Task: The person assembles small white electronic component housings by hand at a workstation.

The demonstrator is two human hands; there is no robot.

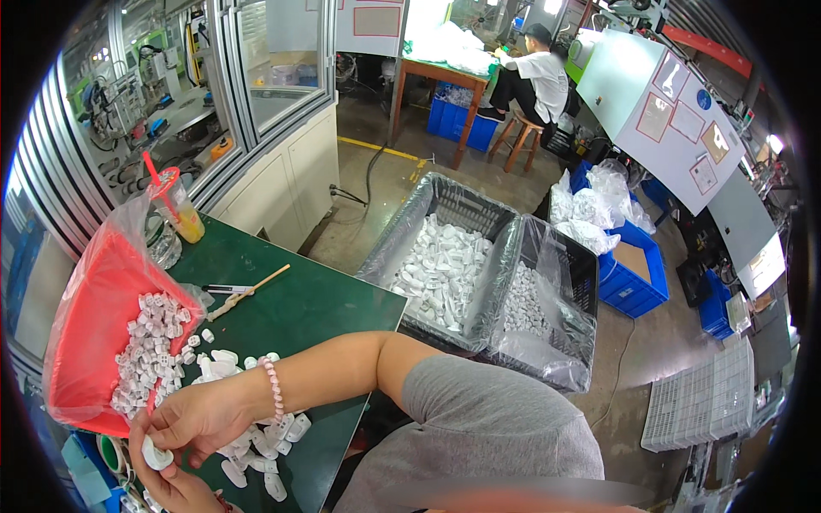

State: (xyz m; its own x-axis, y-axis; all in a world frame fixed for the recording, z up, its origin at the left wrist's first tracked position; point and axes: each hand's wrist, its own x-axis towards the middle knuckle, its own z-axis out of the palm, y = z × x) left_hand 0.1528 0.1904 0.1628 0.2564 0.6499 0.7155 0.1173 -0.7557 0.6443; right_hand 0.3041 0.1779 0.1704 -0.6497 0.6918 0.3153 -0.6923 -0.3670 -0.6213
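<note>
Clamping fingers point(178, 433) on one white part point(156, 456), left hand point(181, 492) and right hand point(207, 415) meet

My pinched piece point(156, 454), lower left, looks smooth plastic; the red bin point(107, 286), plastic; my grey sleeve point(492, 389), matt cloth.

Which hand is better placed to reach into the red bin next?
Probably the right hand: it lies nearer the red bin and its small white parts, though it touches a white piece. The left hand is farther, lower in the picture.
</note>
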